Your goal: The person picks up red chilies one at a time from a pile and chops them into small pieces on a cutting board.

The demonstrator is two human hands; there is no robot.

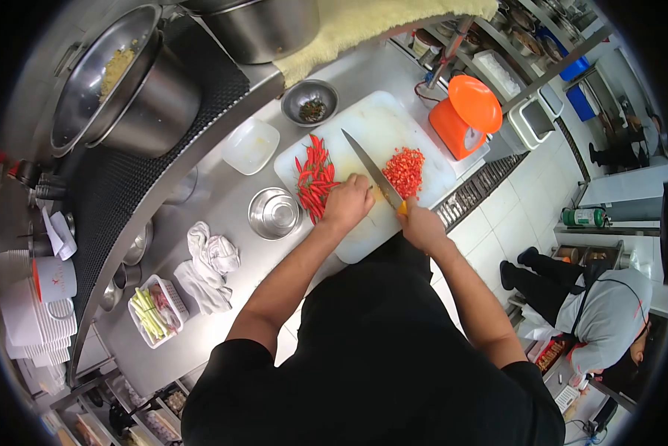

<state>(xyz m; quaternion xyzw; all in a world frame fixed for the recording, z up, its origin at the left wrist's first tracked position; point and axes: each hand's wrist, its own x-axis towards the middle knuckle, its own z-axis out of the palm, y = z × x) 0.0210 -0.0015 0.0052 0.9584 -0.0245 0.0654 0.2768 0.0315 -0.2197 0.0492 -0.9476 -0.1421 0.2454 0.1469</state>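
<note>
My right hand (pixel 423 227) is closed around the yellow handle of a kitchen knife (pixel 367 162), whose long blade points away across a white cutting board (pixel 390 119). My left hand (pixel 351 201) is curled with fingers together, just left of the blade and low over the board. Whatever its fingertips pinch is hidden. Whole red chillies (pixel 315 175) lie in a pile against the left hand. To the right of the knife sits a heap of chopped red chilli (pixel 405 171).
Behind the board stand a metal bowl (pixel 326 93) with dark green scraps and an orange scale (pixel 449 123). Left are a clear container (pixel 251 146), a steel bowl (pixel 274 213), a cloth (pixel 209 260) and a vegetable basket (pixel 172 301). A person (pixel 609 305) is at far right.
</note>
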